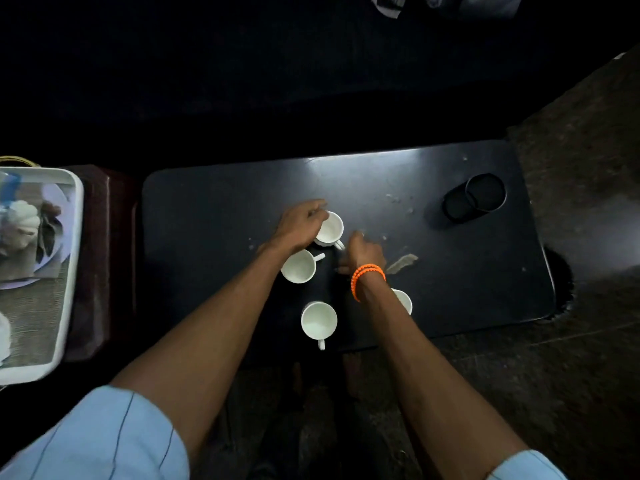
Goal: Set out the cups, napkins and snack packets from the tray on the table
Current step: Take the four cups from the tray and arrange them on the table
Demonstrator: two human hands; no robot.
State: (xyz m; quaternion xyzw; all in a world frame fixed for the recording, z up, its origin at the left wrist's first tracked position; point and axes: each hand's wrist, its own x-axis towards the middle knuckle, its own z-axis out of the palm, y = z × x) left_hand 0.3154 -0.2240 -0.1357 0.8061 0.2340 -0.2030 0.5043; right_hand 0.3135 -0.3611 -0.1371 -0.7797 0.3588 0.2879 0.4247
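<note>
A black holder (475, 198) stood far right on the dark table (214, 202), well apart from the cups, with crumbs and a torn scrap (401, 263) between. The white tray (71, 271) sat off to the left, napkins (20, 220) bunched inside. Four white cups stood empty on the table. The left hand (303, 223) gripped the far cup (330, 230) at its rim. The right hand (363, 252), fingers curled, was beside that cup's handle; whether it held it, I could not tell. Its forearm hid part of another cup (403, 301).
</note>
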